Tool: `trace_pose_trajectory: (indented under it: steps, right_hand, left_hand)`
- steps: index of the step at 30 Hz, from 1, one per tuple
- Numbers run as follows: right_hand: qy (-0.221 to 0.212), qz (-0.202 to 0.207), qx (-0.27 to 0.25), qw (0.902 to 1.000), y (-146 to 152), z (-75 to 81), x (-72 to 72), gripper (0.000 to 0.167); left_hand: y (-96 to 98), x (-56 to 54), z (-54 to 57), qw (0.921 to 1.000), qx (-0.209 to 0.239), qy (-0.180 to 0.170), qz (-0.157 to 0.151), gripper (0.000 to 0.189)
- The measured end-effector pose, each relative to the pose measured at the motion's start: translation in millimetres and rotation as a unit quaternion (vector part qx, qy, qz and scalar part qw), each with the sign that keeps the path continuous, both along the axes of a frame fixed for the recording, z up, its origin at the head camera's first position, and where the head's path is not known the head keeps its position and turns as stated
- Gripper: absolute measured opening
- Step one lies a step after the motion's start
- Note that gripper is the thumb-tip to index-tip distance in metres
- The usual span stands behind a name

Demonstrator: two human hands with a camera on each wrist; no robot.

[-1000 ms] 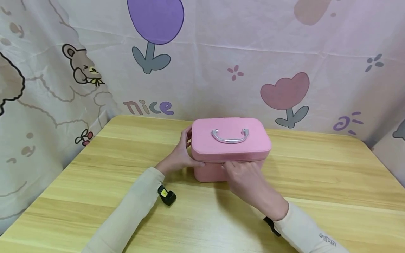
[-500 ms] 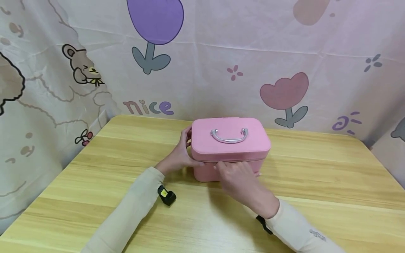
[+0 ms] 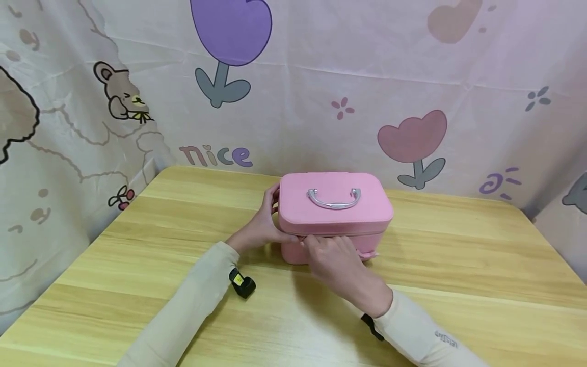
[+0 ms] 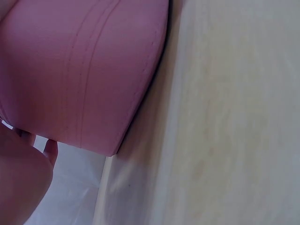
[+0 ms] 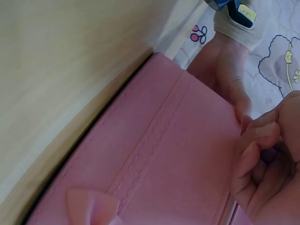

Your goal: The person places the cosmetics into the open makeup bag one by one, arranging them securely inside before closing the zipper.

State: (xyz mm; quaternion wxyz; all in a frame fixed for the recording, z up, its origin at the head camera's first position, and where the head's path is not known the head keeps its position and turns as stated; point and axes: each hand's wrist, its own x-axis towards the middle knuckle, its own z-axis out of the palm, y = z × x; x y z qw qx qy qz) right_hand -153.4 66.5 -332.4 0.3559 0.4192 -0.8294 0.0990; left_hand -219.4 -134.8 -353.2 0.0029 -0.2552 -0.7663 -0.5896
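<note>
A pink vanity case (image 3: 293,204) with a silver handle (image 3: 336,206) stands upright on the wooden table, its lid down. My left hand (image 3: 265,224) grips the case's left end, thumb on the front and fingers round the back corner. Along the front seam runs a zipper (image 5: 228,212). There my right hand (image 3: 337,262) has its fingers curled tightly, pinching at the zipper pull, which the fingers hide. It is close beside the left thumb. In the right wrist view a pink bow (image 5: 93,206) shows low on the front.
The light wooden table (image 3: 458,255) extends around the case on all sides. Behind it hangs a printed cloth (image 3: 312,137) with flowers and a bear. A black wrist camera (image 3: 243,285) sits at the left cuff.
My right hand has slid left along the front seam, close to the left thumb, uncovering the bow at the right. The left hand and the case have stayed in place.
</note>
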Motion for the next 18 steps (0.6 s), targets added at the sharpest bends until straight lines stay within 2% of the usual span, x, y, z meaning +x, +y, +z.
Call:
trace_pose_trajectory:
  steps: [10, 18]
  right_hand:
    - [0.005, 0.005, 0.005, 1.0000, 1, -4.6, 1.6, 0.029]
    - [0.008, -0.006, 0.024, 0.9997, 18, -11.1, 2.2, 0.033]
  left_hand:
    - [0.9, 1.8, -0.5, 0.9999, -0.007, 0.011, 0.002, 0.122]
    - [0.2, 12.2, -3.4, 0.9972, -0.017, 0.072, 0.011, 0.131]
